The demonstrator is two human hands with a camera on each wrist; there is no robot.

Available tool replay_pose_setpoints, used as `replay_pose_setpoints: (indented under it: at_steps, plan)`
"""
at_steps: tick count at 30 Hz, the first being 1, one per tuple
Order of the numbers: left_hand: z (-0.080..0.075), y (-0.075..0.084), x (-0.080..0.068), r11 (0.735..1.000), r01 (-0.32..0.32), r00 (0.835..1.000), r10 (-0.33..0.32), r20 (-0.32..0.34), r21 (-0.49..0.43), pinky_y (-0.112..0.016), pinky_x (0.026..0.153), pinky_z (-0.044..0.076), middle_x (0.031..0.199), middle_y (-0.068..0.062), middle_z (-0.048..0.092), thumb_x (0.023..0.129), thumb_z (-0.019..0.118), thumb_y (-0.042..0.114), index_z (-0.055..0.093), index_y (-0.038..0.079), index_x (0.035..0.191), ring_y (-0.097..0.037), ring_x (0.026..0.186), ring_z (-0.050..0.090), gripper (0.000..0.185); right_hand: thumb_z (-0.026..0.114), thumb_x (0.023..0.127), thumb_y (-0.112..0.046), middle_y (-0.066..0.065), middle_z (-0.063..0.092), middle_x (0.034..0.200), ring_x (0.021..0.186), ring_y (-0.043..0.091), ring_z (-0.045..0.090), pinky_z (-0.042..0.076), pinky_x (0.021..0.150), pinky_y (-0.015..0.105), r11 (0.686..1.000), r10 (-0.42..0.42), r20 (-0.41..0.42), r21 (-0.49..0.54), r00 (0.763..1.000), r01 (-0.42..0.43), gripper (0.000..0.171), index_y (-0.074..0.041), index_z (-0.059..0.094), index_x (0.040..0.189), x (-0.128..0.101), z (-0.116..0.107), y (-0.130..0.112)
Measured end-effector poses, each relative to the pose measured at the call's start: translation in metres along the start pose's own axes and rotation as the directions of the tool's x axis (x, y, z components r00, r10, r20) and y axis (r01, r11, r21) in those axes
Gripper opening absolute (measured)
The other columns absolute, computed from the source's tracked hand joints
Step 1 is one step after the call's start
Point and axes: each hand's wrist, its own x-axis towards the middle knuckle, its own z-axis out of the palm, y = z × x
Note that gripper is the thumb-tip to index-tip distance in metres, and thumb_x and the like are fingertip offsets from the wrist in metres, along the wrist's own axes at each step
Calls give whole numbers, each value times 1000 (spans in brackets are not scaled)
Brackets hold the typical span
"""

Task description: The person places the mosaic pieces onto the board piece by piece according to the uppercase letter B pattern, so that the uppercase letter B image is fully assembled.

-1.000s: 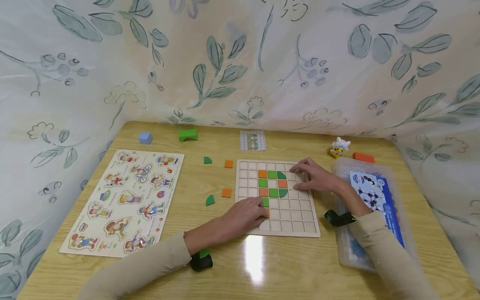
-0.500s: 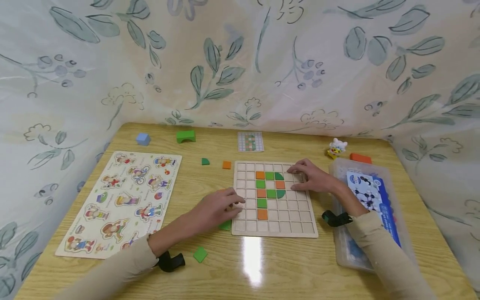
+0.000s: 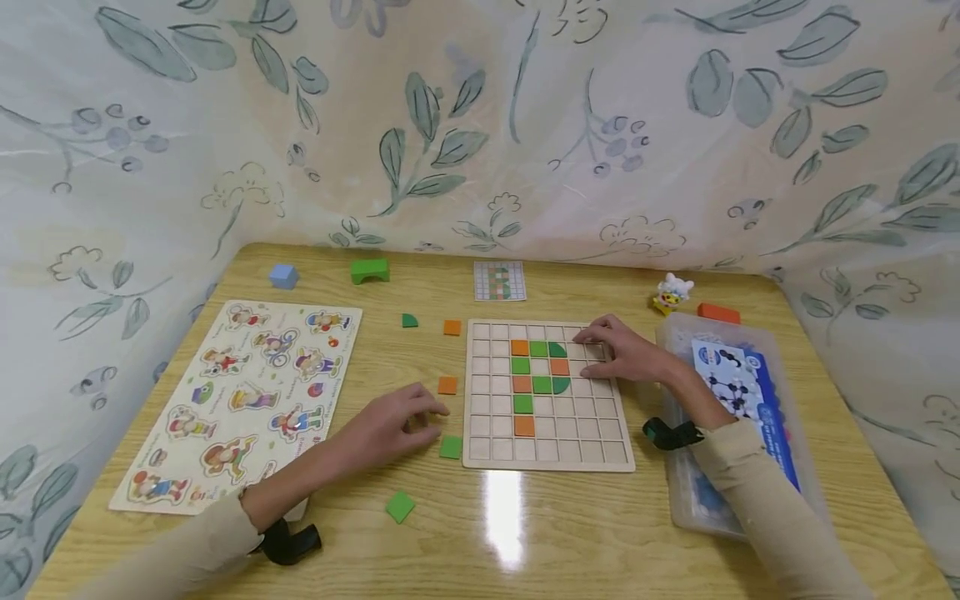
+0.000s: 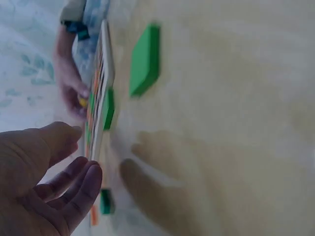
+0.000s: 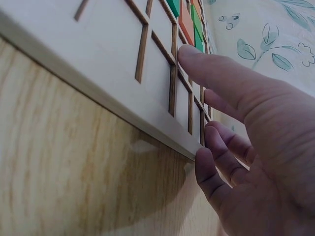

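Observation:
My left hand (image 3: 390,427) hovers over the table left of the wooden grid board (image 3: 577,454), fingers loosely bent with a gap between thumb and fingertips. Nothing is in its grasp. Nearest to it are an orange square tile (image 3: 447,385) and a green square tile (image 3: 451,447); a dark green quarter-circle tile (image 4: 106,201) shows past its fingertips in the left wrist view. On the board, orange, green and dark green tiles (image 3: 542,384) form a P-like shape. My right hand (image 3: 626,350) rests at the board's right edge, thumb on the grid (image 5: 162,73), fingers relaxed along the side.
Another green square tile (image 3: 401,507) lies nearer the front. Behind are a quarter-circle tile (image 3: 409,321), an orange tile (image 3: 452,327) and a pattern card (image 3: 500,281). A picture puzzle board (image 3: 240,400) lies left; a plastic box (image 3: 682,500) and small figurine (image 3: 672,293) stand right.
My left hand has left the orange tile at the bottom of the board's tile column and moved left off the board, uncovering two green square tiles. My right hand stays at the board's edge.

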Motion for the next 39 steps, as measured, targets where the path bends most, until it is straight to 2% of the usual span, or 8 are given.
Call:
replay_pose_setpoints:
  at_steps: [3, 7, 13, 15, 20, 27, 32, 39]
  plan:
    - [6, 2, -6, 999, -22, 999, 23, 39, -32, -20, 73, 49, 106, 4, 62, 91, 68, 20, 72, 16, 111, -7, 84, 58, 20, 74, 86, -31, 17, 40, 127, 108, 27, 39, 36, 84, 37, 1000, -4, 1, 0, 1000, 4, 51, -11, 58, 129, 0, 0, 1]
    - [11, 4, -10, 998, -47, 997, 49, 65, -30, -22, 76, 49, 111, 6, 60, 91, 68, 21, 73, 19, 109, -6, 89, 57, 19, 74, 85, -31, 16, 40, 127, 108, 27, 39, 36, 85, 37, 1000, -3, 0, -2, 1000, 3, 51, -11, 58, 129, 0, 1, 1]
    - [15, 7, -9, 996, -59, 995, 53, 87, 61, -28, 84, 51, 115, 5, 60, 87, 72, 29, 74, 24, 101, -9, 101, 58, 14, 75, 84, -32, 15, 40, 128, 110, 26, 39, 36, 87, 38, 1000, 11, -2, 2, 1000, -11, 52, -13, 58, 130, 0, 1, 1]
    - [16, 9, -9, 992, -70, 994, 60, 92, 108, -28, 82, 52, 115, 5, 61, 86, 73, 30, 73, 25, 97, -10, 102, 58, 12, 76, 84, -32, 14, 40, 128, 111, 25, 39, 36, 88, 38, 1000, 23, -3, 3, 1000, -23, 52, -14, 58, 129, 0, 1, 1]
    - [17, 13, -7, 980, -96, 992, 80, 98, 176, -23, 76, 51, 104, 8, 62, 86, 73, 25, 70, 24, 91, -6, 93, 58, 6, 75, 85, -30, 16, 40, 128, 108, 26, 39, 36, 85, 37, 1000, 6, 2, 10, 1000, -6, 52, -12, 58, 130, 0, 2, -1]
    - [12, 18, -2, 981, -121, 992, 114, 56, 154, -18, 70, 48, 95, 5, 61, 83, 71, 11, 70, 18, 90, -7, 80, 56, 10, 75, 85, -32, 16, 39, 129, 111, 27, 40, 37, 88, 40, 1000, 21, 2, 6, 1000, -21, 52, -13, 57, 130, 0, -1, -1]
    - [7, 19, 1, 981, -125, 992, 122, 34, 146, -17, 68, 47, 94, 3, 61, 81, 71, 8, 74, 16, 94, -8, 79, 55, 16, 74, 85, -32, 16, 39, 128, 109, 28, 39, 37, 86, 39, 1000, 11, 3, 16, 1000, -11, 51, -12, 57, 130, -1, -2, 0]
    - [5, 19, 2, 984, -113, 993, 107, 57, 134, -15, 65, 44, 94, 1, 62, 81, 69, 6, 76, 16, 107, -7, 78, 52, 28, 75, 85, -31, 16, 40, 127, 108, 26, 39, 36, 84, 36, 1000, 5, 0, 11, 1000, -5, 51, -12, 58, 129, -1, 0, 1]
